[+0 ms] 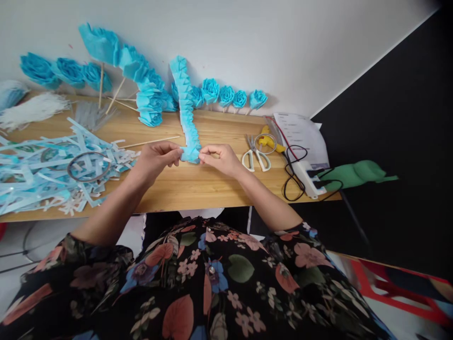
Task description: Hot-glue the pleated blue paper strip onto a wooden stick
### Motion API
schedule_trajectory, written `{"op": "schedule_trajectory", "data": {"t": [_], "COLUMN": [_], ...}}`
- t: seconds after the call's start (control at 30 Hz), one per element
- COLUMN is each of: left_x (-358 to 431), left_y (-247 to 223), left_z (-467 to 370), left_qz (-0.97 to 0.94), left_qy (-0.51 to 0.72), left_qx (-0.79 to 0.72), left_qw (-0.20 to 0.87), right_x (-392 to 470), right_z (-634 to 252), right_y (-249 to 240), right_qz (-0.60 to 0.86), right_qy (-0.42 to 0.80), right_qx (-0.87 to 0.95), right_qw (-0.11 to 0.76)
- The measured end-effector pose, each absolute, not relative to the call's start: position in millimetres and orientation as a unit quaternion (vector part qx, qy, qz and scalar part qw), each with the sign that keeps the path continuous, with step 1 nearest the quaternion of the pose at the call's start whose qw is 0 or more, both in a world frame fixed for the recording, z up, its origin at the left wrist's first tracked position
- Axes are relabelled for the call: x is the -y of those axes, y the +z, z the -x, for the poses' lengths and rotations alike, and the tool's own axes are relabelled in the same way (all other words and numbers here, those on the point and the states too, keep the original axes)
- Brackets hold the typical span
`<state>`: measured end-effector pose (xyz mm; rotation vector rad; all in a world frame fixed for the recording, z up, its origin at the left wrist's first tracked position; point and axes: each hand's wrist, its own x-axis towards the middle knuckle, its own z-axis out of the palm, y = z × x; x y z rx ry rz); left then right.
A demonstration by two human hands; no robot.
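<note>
A long blue pleated paper strip point(186, 104) runs from between my hands up toward the wall, its edges folded into small points. My left hand point(157, 159) pinches the left side of the strip's near end. On the right side of that same end, my right hand point(221, 159) grips it between thumb and fingers. The strip's near end is held just above the wooden table point(166, 189). A thin wooden stick point(152, 141) lies behind my left hand. White-handled scissors point(255, 156) rest to the right of my right hand.
Blue paper flowers point(210, 90) on sticks line the wall. Paper cuttings point(53, 165) are heaped at left with a ring point(88, 166) on top. At right are a yellow glue gun point(271, 139), a white power strip point(309, 179) with cables, paper sheets point(300, 132) and a green object point(354, 174).
</note>
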<state>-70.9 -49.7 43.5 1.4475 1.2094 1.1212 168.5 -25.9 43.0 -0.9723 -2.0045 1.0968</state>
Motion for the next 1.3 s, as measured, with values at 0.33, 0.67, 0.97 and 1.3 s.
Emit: {"op": "schedule_trajectory", "data": {"t": [0.33, 0.67, 0.97, 1.3], "left_x": [46, 81, 67, 45], "left_y": [32, 15, 26, 12], "left_z": [63, 56, 55, 62], "left_qz": [-0.602, -0.593, -0.617, -0.762], "left_qy": [0.417, 0.358, 0.313, 0.288], "left_qx": [-0.502, -0.519, -0.556, -0.524], "left_qw": [0.46, 0.501, 0.46, 0.249], "right_x": [18, 62, 46, 34], "right_z": [-175, -184, -175, -162], "right_y": [24, 9, 14, 3], "right_qz": [0.371, 0.415, 0.453, 0.526], "right_qy": [0.493, 0.525, 0.461, 0.322], "right_qx": [0.71, 0.684, 0.713, 0.754], "right_qw": [0.34, 0.291, 0.272, 0.228]}}
